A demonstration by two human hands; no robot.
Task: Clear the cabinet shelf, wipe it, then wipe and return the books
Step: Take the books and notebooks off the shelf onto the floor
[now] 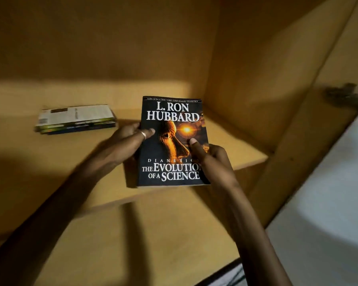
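Observation:
A black paperback [170,172] with white lettering and an orange face on its cover is held face up above the wooden cabinet shelf [50,162]. My left hand [128,143] grips its left edge, thumb with a ring on the cover. My right hand [211,159] grips its right edge, thumb pressed on the cover. A short stack of books [75,119] lies flat at the back left of the shelf, a white cover on top. No cloth is in view.
The cabinet's right side wall [246,83] and back wall [112,48] close in the shelf. A lower wooden shelf [143,234] lies beneath its front edge. A white surface [329,203] runs along the right, with a dark blurred object [343,93] at its far end.

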